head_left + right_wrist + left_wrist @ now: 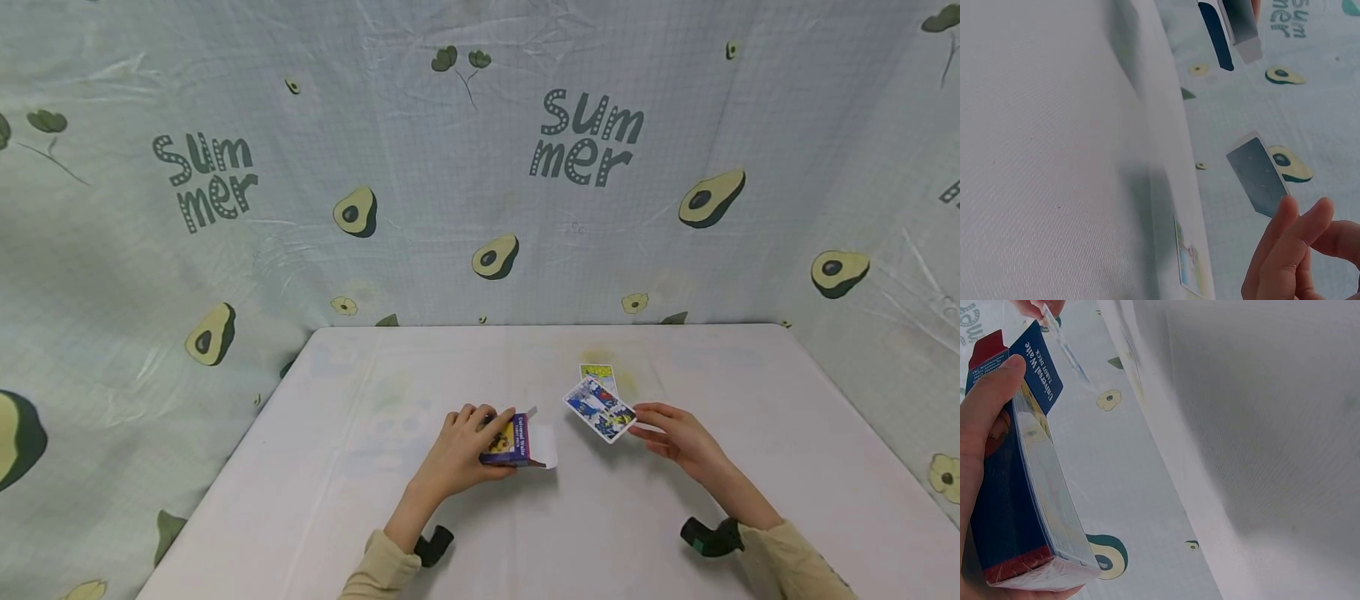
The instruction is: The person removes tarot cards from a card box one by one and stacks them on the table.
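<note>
My left hand [459,450] grips a tarot deck box [520,442], blue and purple with "Universal Waite" printed on it. The box's end flap stands open toward the right; in the left wrist view the thumb presses near the open end of the box [1007,487]. My right hand [688,448] pinches a tarot card [598,407] by its corner, picture side up and above the table. From below, the right wrist view shows the dark back of that card [1257,175]. Another tarot card [597,370], with a yellow picture, lies on the table, partly hidden behind the held one.
A white-covered table [360,500] spreads under both hands. Behind it hangs a pale curtain [420,150] printed with avocados and "summer". Dark wrist devices [712,537] sit at both wrists, close above the tabletop.
</note>
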A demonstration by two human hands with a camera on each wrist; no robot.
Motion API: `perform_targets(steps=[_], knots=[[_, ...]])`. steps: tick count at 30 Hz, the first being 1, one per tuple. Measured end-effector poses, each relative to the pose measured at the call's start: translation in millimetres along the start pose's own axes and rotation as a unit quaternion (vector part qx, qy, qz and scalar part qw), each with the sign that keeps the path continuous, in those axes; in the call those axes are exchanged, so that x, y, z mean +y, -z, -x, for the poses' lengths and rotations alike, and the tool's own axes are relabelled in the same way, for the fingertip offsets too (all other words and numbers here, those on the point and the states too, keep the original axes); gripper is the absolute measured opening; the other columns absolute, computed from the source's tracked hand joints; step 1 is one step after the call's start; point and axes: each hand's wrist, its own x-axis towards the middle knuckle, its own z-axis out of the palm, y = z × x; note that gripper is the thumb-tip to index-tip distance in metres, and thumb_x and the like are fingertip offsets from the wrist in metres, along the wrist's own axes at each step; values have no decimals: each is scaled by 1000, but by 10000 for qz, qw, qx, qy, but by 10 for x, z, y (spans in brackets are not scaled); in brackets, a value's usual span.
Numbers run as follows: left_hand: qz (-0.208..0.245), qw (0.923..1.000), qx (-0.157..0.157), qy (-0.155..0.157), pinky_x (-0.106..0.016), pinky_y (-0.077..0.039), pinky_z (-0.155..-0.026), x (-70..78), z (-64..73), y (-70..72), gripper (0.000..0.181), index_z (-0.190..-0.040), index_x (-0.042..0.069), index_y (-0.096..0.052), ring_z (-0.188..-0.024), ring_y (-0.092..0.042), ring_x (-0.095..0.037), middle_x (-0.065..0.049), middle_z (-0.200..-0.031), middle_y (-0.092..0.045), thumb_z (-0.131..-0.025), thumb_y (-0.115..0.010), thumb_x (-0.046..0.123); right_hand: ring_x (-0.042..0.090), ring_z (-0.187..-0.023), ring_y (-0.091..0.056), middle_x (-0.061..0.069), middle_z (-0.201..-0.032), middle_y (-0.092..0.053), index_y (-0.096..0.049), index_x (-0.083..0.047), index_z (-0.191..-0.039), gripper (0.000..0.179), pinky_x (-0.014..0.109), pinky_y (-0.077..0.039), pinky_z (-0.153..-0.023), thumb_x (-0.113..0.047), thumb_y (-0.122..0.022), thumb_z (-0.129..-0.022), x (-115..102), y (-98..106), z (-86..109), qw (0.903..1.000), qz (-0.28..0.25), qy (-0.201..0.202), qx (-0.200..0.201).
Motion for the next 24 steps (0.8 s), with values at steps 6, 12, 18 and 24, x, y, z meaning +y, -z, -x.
perform_targets(steps=[6,12,18,24], knots=[[-20,10000,35,-21,-34,-38,-76,-3,2,-6,74,-130,22,-45,-93,-45,-15,1,-108,-51,-67,-69,53,1,-80,-63,-12,-88,-58,-33,3,-133,58,16,-48,-64,-24,-57,-87,8,10,-29,9999,-150,83,-8],[-12,10000,54,-42,-34,-38,-77,-3,1,-8,74,-130,22,-45,-94,-46,-15,1,-109,-51,-67,-69,53,1,-80,-63,-12,-84,-61,-29,3,-135,56,14,-48,-63,-17,-53,-89,-4,20,-62,9986,-476,118,-203],[-16,10000,26,-34,-34,-38,-77,-3,-6,-4,75,-131,22,-45,-94,-46,-16,0,-110,-51,-67,-69,53,2,-78,-63,-10,-82,-62,-25,2,-137,58,13,-48,-63,-16,-53,-89,-17,18,-95,9964,-813,57,-237],[-10,10000,21,-30,-34,-38,-77,-2,-10,2,74,-130,21,-46,-94,-46,-16,0,-109,-51,-67,-69,53,1,-76,-62,-10,-80,-63,-24,0,-138,60,13,-48,-63,-16,-54,-88,-40,6,-127,9964,-841,-35,-73]])
